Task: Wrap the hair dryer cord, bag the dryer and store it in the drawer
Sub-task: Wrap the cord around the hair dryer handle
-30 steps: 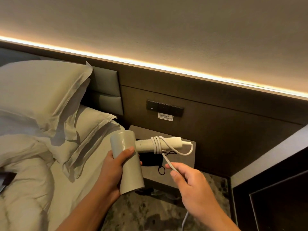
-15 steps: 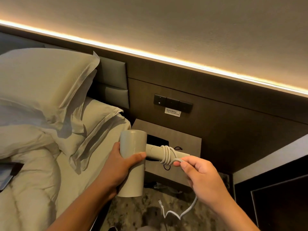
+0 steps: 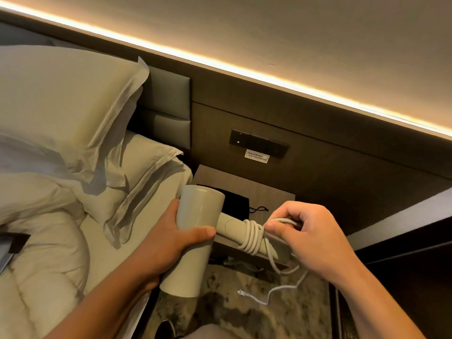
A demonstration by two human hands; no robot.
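Left hand [image 3: 168, 238] wrapped around hair dryer [image 3: 195, 231] barrel, right hand [image 3: 308, 236] pinching cord [image 3: 254, 234] coiled on handle

hotel-type bedroom. pale wall [image 3: 293, 33] fills upper frame. warm light strip [image 3: 220, 67] runs diagonally from upper left to right edge, along the top of a dark wood panel [image 3: 342, 167]. switch plate [image 3: 258, 142] on the panel, centre, with a small white label [image 3: 256, 156] below it. grey padded headboard [image 3: 168, 99] left of centre. white pillows [image 3: 61, 106] and rumpled duvet [image 3: 36, 241] at left. wooden nightstand [image 3: 269, 192] mid-frame. mottled carpet [image 3: 244, 314] at bottom.
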